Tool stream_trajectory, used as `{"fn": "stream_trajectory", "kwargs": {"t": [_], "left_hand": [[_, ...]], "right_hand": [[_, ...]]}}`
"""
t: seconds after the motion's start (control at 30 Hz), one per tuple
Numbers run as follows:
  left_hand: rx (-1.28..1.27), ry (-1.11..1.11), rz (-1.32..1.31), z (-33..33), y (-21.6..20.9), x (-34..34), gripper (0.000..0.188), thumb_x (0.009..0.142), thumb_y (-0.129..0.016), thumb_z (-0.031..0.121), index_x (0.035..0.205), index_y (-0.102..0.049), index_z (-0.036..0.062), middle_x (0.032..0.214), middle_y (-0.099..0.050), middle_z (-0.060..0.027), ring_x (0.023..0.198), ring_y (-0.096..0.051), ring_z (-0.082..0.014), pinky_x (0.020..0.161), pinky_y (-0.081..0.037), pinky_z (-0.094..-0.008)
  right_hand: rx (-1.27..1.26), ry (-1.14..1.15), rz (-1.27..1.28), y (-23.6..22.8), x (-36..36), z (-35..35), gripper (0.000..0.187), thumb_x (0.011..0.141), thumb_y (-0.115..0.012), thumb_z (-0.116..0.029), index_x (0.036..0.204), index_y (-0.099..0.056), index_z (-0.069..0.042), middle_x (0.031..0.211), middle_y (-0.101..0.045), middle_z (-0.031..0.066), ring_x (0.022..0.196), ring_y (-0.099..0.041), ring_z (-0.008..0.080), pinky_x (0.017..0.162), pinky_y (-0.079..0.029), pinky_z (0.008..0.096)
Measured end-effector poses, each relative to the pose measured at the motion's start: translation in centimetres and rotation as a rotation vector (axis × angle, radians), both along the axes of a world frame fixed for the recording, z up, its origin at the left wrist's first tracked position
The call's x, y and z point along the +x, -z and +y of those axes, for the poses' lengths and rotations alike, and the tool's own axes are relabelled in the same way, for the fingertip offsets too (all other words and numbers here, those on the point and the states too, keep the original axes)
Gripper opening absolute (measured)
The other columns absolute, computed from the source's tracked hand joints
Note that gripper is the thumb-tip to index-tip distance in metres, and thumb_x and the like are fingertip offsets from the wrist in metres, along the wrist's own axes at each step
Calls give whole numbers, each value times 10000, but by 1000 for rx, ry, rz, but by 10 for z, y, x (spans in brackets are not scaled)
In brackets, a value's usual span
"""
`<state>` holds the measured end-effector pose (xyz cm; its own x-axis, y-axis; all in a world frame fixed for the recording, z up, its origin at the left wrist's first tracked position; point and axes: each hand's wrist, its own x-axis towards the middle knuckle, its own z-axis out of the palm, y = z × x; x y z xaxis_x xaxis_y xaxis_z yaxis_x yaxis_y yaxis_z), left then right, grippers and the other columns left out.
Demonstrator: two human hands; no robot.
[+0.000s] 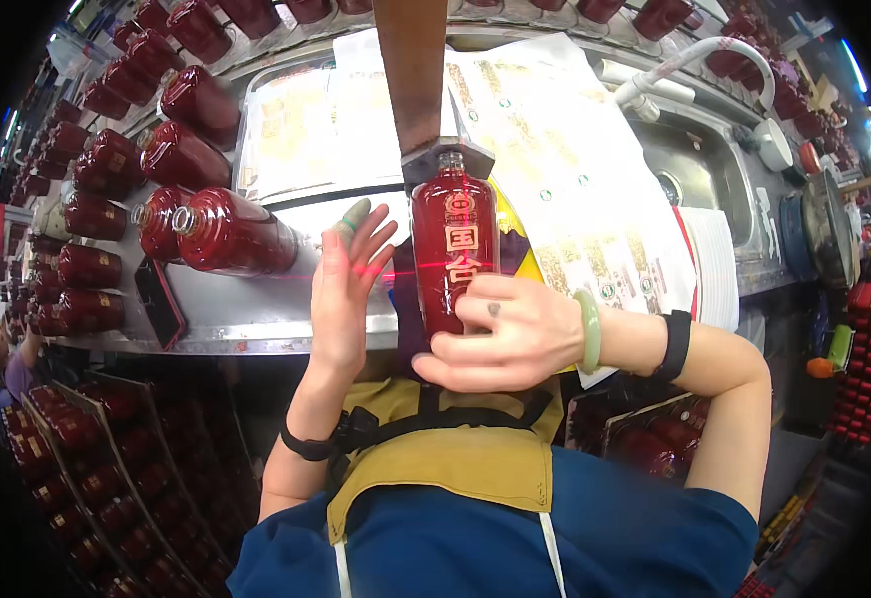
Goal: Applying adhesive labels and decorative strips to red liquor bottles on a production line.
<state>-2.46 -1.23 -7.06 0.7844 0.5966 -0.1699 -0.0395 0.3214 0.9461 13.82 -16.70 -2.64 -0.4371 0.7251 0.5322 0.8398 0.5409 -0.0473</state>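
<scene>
A red glass bottle (452,231) with gold characters lies in front of me, its bare neck pointing away into a dark bracket (475,157). My right hand (505,334) is closed around the bottle's lower end, fingers curled over its front. Its palm side and the bottle's base are hidden. To the left of the bottle, my left hand (344,284) is raised, fingers spread and holding nothing; a green finger cover (356,213) sits on one fingertip. A thin red light line crosses the bottle and the left hand. Dark cloth (408,304) shows beside the bottle.
Several red bottles (241,234) stand at the left beside a dark phone (159,304). Printed sheets (555,130) cover the right side; a tray (296,125) holds more. A wooden bar (411,70) reaches over the bench. At right are a sink (690,164) and a tap (705,50).
</scene>
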Motion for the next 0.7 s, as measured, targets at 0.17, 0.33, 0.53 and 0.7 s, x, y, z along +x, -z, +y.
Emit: {"fn": "stream_trajectory", "kwargs": {"t": [0.17, 0.33, 0.53, 0.7], "left_hand": [[-17, 42, -27, -3, 1, 2, 778, 1109, -262, 565, 1554, -318, -70, 1565, -433, -241, 1448, -448, -321, 1216, -331, -440], [-74, 50, -6, -12, 3, 4, 790, 1105, -256, 579, 1571, -299, -57, 1578, -416, -242, 1465, -425, -312, 1227, -308, -435], [-285, 91, -109, -21, 2, 7, 813, 1089, -254, 620, 1598, -269, -14, 1620, -365, -218, 1437, -447, -293, 1201, -318, -427], [156, -12, 10, -51, 10, 23, 370, 1090, -559, 279, 1295, -566, -28, 1160, -684, -94, 1002, -643, -129, 899, -524, -318]], "right_hand": [[235, 550, 22, -8, 70, 39, 236, 788, -730, -193, 1016, -707, -134, 907, -659, -23, 777, -598, 203, 701, -495, 359], [208, 321, 42, 20, 29, 3, 244, 765, -708, -155, 1007, -735, -173, 1031, -696, -28, 858, -611, 148, 754, -523, 337], [34, 452, 783, 19, -30, -18, 276, 847, -786, -48, 1097, -673, -23, 963, -703, 98, 783, -672, 250, 734, -566, 349], [-85, 866, 1226, 22, -30, -2, 278, 916, -716, -71, 1168, -623, 0, 1034, -660, 179, 892, -670, 360, 781, -538, 409]]}}
